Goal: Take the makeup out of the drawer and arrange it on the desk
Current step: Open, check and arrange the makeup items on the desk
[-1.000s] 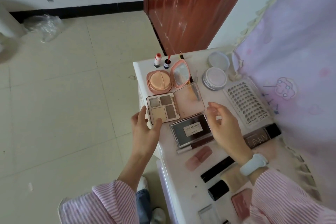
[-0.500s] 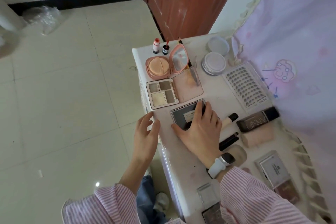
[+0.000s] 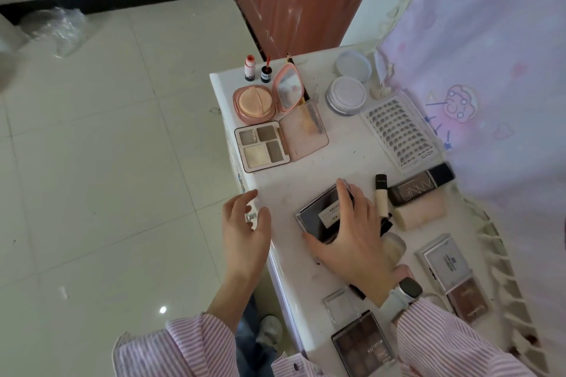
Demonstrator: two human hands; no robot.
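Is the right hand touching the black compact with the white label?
Touching. The head view shows the right hand on the black compact, fingers curled over its far edge, thumb at its near edge.

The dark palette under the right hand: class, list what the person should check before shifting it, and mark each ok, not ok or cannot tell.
1. Right hand grips the dark palette, thumb and fingers on opposite edges: ok.
2. Left hand holds nothing, free to help: ok.
3. Bare desk between it and the open four-pan palette: ok.
4. Space on its right: not ok, the concealer tube lies close.
5. Palette lid closed: cannot tell.
6. Palette well away from the desk edge: ok.
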